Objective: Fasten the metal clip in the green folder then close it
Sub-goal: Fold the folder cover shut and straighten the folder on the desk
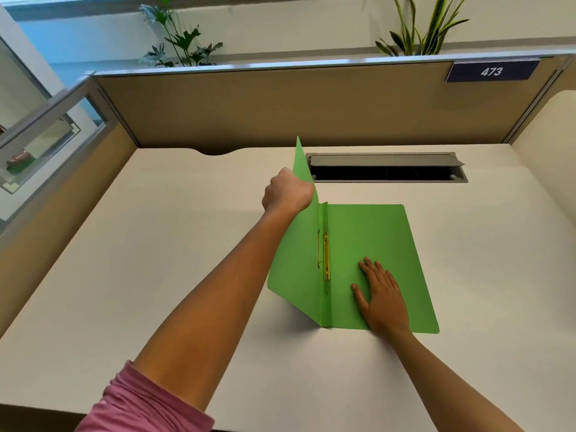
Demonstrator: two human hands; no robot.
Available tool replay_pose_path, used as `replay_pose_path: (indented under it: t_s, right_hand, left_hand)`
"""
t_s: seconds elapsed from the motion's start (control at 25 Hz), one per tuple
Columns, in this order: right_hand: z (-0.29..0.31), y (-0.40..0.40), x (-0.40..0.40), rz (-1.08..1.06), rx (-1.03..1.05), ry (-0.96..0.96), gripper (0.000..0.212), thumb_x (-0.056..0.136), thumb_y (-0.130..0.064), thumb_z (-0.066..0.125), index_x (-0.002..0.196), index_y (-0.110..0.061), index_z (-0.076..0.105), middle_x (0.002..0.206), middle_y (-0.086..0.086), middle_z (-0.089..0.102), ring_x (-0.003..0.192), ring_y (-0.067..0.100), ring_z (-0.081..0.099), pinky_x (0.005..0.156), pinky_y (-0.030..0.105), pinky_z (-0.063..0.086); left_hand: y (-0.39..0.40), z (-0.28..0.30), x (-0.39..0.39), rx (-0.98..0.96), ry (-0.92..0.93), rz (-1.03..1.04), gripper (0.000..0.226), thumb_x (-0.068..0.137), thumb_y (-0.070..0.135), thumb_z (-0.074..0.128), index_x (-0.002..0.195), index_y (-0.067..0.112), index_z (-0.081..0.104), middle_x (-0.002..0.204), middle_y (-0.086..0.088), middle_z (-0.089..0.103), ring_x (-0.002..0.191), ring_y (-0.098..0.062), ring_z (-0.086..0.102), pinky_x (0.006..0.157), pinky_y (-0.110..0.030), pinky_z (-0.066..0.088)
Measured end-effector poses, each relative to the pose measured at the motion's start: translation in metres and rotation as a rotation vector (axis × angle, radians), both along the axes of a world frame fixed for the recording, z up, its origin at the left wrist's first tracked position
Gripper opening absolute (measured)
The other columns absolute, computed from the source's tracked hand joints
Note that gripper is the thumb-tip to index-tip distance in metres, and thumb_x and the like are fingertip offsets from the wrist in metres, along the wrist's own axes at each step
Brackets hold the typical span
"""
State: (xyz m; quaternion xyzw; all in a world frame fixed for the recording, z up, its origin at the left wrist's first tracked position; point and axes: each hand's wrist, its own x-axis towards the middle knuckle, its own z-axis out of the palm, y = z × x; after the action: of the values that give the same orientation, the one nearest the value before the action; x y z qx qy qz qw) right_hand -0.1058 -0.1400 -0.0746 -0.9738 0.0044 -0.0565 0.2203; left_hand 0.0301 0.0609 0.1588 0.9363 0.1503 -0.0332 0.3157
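Now, from the head camera, the green folder [374, 260] lies open on the pale worktop [187, 244], back cover flat, front cover raised nearly on edge. The left hand [288, 191] is up at the far edge of that raised cover, closed into a fist around it; the fingers are curled behind the card and out of sight, so only the knuckles and back of the hand show, but the cover's edge clearly runs into the grip. Just right of and below that fist, along the spine fold, sits the metal clip [326, 260], a thin brass strip lying flat along the crease, with a fine wire-like prong just to its left. The right hand [381, 297] is pressed palm-down on the flat back cover, fingers [371, 265] spread and laid flat, thumb reaching toward the clip but apart from it. The near edge of the folder runs under the right wrist. Beyond the left fist, just to its right at the far end of the worktop, an open cable tray [386, 168] with a grey flap is sunk into the surface. Behind it stands a tan partition [249, 110] carrying a dark number plate [492, 71] reading 473, with leafy plants [180, 42] above. A pink sleeve [140, 403] covers the left upper arm at the bottom edge.
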Motion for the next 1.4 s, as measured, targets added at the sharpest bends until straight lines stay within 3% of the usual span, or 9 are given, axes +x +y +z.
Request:
replay_pose_path:
  t_s: [0.16,0.36,0.52,0.64,0.8,0.92,1.04,1.24,1.4]
  right_hand:
    - [0.001,-0.002,0.002,-0.023,0.1,-0.041,0.051,0.092,-0.044,0.055,0.139,-0.026,0.047,0.15,-0.007,0.044,0.143,0.016,0.034,0.12,0.037,0.025]
    - [0.035,-0.005,0.027,-0.285,0.768,-0.025,0.024,0.091,-0.021,0.064,0.114,-0.014,0.066,0.113,0.005,0.07,0.105,0.019,0.064,0.102,0.047,0.049]
    - [0.1,-0.012,0.06,-0.299,1.118,-0.051,0.023,0.095,-0.024,0.058,0.113,-0.011,0.066,0.103,0.007,0.072,0.1,0.024,0.069,0.094,0.042,0.055]
    - [0.15,-0.015,0.078,-0.213,1.261,0.01,0.027,0.097,-0.036,0.051,0.115,-0.021,0.065,0.116,0.003,0.07,0.107,0.018,0.067,0.093,0.036,0.053]
    - [0.179,-0.026,0.084,-0.147,1.258,0.141,0.04,0.096,-0.046,0.046,0.124,-0.022,0.059,0.129,0.004,0.063,0.115,0.022,0.061,0.097,0.041,0.051]
    - [0.178,-0.042,0.081,-0.187,1.196,0.163,0.044,0.094,-0.048,0.049,0.124,-0.017,0.06,0.12,0.01,0.067,0.103,0.029,0.067,0.085,0.045,0.055]
    - [0.167,-0.061,0.077,-0.295,1.146,0.19,0.045,0.093,-0.039,0.058,0.129,-0.013,0.053,0.118,0.013,0.068,0.093,0.026,0.07,0.073,0.038,0.058]
    - [0.133,-0.091,0.077,-0.431,0.802,0.264,0.069,0.088,-0.041,0.064,0.144,-0.014,0.033,0.137,0.013,0.054,0.111,0.028,0.058,0.093,0.04,0.047]
    - [0.103,-0.101,0.071,-0.479,0.676,0.262,0.073,0.088,-0.036,0.065,0.146,-0.01,0.029,0.142,0.017,0.05,0.124,0.034,0.053,0.101,0.044,0.043]
  left_hand:
    - [-0.02,0.001,-0.002,-0.198,0.059,-0.047,0.037,0.089,0.027,0.05,0.122,0.01,0.053,0.116,-0.01,0.063,0.101,-0.03,0.061,0.085,-0.041,0.057]
    - [-0.044,-0.001,-0.01,-0.332,0.086,-0.091,0.048,0.092,0.038,0.048,0.132,0.011,0.047,0.114,-0.006,0.059,0.077,-0.015,0.053,0.055,-0.029,0.044]
    - [-0.059,-0.004,-0.015,-0.493,0.197,-0.113,0.072,0.089,0.053,0.054,0.145,0.011,0.036,0.134,-0.012,0.055,0.109,-0.034,0.062,0.084,-0.049,0.06]
    - [-0.069,-0.007,-0.02,-0.516,0.22,-0.114,0.096,0.08,0.071,0.058,0.152,0.017,0.025,0.143,-0.013,0.049,0.116,-0.038,0.06,0.076,-0.051,0.062]
    - [-0.076,-0.023,-0.025,-0.521,0.257,-0.104,0.102,0.072,0.084,0.052,0.147,0.018,0.031,0.136,-0.013,0.053,0.109,-0.037,0.063,0.069,-0.048,0.063]
    - [-0.077,-0.045,-0.028,-0.445,0.262,-0.179,0.09,0.078,0.081,0.047,0.14,0.016,0.04,0.137,-0.009,0.056,0.112,-0.032,0.06,0.091,-0.049,0.056]
    - [-0.073,-0.079,-0.031,-0.344,0.323,-0.25,0.099,0.082,0.076,0.049,0.154,0.012,0.024,0.156,-0.011,0.04,0.136,-0.035,0.047,0.109,-0.051,0.043]
    - [-0.059,-0.129,-0.04,-0.235,0.358,-0.429,0.096,0.084,0.055,0.068,0.156,0.012,0.02,0.162,-0.01,0.029,0.146,-0.031,0.034,0.118,-0.05,0.032]
    - [-0.05,-0.161,-0.055,0.091,0.462,-0.631,0.112,0.082,0.056,0.069,0.16,0.017,-0.001,0.168,-0.001,-0.007,0.155,-0.026,0.001,0.123,-0.056,0.012]
